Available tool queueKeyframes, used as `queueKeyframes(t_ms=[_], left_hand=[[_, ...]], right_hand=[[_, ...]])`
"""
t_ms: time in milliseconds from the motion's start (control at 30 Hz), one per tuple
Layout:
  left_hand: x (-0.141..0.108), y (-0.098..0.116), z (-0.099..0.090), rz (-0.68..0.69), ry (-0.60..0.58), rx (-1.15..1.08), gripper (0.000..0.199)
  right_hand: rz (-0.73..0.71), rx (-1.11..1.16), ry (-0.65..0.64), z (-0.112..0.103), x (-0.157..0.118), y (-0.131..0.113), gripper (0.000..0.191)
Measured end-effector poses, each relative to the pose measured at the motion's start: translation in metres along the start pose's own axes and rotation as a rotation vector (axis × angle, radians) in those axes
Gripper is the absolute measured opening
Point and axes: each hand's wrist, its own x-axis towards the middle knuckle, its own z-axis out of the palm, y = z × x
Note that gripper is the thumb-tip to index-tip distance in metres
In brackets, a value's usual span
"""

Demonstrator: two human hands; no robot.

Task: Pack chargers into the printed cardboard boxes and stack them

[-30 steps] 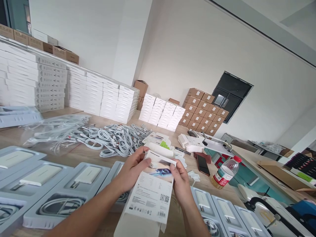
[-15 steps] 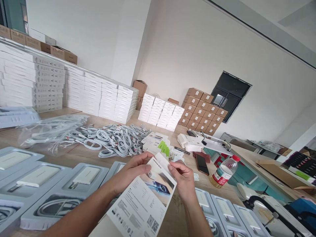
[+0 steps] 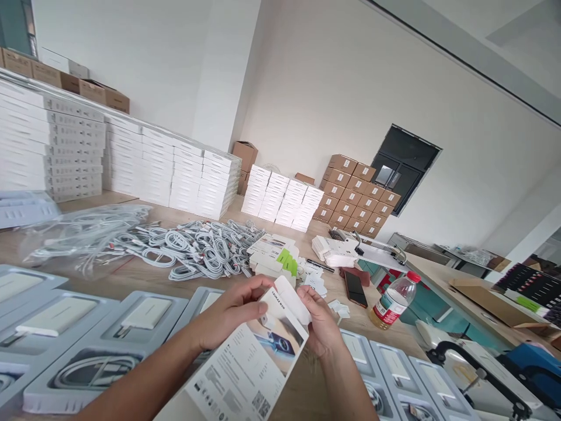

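A white printed cardboard box [image 3: 245, 368], with a phone picture, small text and a QR code, is held between my two hands. My left hand [image 3: 239, 310] is closed on its upper left edge, thumb on the printed face. At the top end, my right hand [image 3: 322, 321] pinches a white end flap [image 3: 291, 298], which stands bent out. The box's lower end runs out of view. Beyond my hands lies a pile of flat printed cardboard pieces [image 3: 272, 248] with green parts.
Grey trays [image 3: 149, 301] with power banks and cables line both sides. Behind lie coiled cables [image 3: 214, 245], with stacks of white boxes [image 3: 188, 175] further back. To the right are a phone [image 3: 354, 287], a bottle [image 3: 392, 304] and brown cartons [image 3: 350, 190].
The end flap is bent further outward to the right and shows more of its face. My right hand has shifted slightly with it. The view has turned slightly right.
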Motion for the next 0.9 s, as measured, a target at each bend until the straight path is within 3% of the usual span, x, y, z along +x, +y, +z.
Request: queueKeyframes(t_ms=[133,333,467,700,900], left_hand=[[0.001,-0.003,-0.003,0.026,-0.015,0.039,0.025],[-0.001,-0.007,-0.003,-0.028,-0.021,-0.006,0.045],[-0.001,-0.008,-0.003,-0.032,0.026,0.016,0.055],[0.004,-0.01,-0.006,-0.028,0.084,0.161,0.039],[0.007,-0.014,-0.008,-0.018,0.177,-0.09,0.033]], right_hand=[[0.076,-0.092,-0.104,0.001,-0.001,0.002,0.035],[-0.137,-0.297,-0.083,-0.006,-0.001,0.0,0.029],[-0.184,-0.373,-0.109,-0.005,-0.004,-0.003,0.029],[-0.205,-0.439,-0.153,-0.002,-0.008,-0.006,0.027],[-0.109,-0.23,-0.162,-0.003,-0.009,-0.007,0.023]])
